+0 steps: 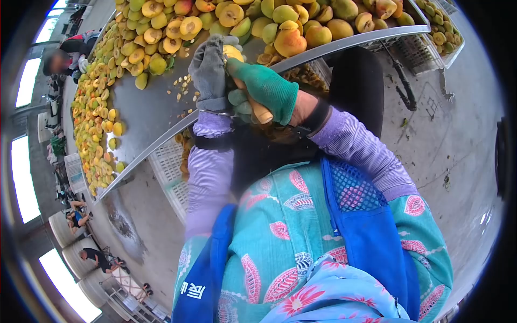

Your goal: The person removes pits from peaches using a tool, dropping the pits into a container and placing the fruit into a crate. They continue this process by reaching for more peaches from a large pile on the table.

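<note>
Evidently for easy reach, the metal table (pixel 144 102) bore heaped fruit (pixel 231 15); at its near edge, the gray-gloved left hand (pixel 208 71) closed around a yellow fruit piece (pixel 232 52), apparently to steady it, while the green-gloved right hand (pixel 267 90) wrapped firmly round a wooden handle (pixel 260 111).

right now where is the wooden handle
In the head view, the wooden handle is gripped in the green-gloved right hand, just right of the grey-gloved left hand, near the table's metal edge.
</note>
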`<action>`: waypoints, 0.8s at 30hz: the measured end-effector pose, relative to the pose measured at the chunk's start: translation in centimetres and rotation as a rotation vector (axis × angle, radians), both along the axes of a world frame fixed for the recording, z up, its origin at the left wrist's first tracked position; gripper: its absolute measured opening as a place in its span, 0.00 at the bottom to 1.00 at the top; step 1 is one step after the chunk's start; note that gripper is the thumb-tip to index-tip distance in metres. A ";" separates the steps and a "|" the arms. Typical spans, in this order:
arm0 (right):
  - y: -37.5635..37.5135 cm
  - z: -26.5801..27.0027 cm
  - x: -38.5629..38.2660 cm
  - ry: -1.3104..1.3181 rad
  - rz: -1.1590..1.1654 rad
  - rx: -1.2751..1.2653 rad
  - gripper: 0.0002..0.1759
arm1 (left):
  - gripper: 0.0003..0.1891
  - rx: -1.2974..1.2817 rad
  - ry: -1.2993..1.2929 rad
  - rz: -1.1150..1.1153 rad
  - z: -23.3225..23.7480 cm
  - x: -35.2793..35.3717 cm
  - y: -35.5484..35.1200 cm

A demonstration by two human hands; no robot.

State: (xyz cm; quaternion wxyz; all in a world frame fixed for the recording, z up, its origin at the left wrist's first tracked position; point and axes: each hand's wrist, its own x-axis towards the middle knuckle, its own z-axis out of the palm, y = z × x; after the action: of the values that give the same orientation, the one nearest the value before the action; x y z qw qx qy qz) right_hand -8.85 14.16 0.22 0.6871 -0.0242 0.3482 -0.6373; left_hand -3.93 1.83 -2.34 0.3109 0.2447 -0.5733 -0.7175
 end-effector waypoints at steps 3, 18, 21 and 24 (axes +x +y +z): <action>-0.3 -1.5 0.1 -0.162 0.015 -0.052 0.18 | 0.12 -0.336 -0.143 -0.177 0.3 0.2 -1.1; -0.1 1.3 1.1 -0.039 -0.015 -0.085 0.19 | 0.16 0.204 0.124 -0.291 0.3 0.3 0.1; -0.4 -1.1 -0.2 -0.316 0.150 -0.312 0.21 | 0.15 0.388 0.080 -0.176 0.8 0.7 -0.1; 0.2 -0.1 1.2 -0.141 0.217 -0.342 0.24 | 0.14 0.611 0.301 -0.046 0.0 4.5 -1.5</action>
State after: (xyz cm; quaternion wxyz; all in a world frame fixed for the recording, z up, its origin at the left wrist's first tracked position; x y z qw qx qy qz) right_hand -7.62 14.38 0.12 0.7602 -0.1334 0.1815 -0.6094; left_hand 0.54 0.37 -2.37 0.2882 0.2050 -0.2850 -0.8909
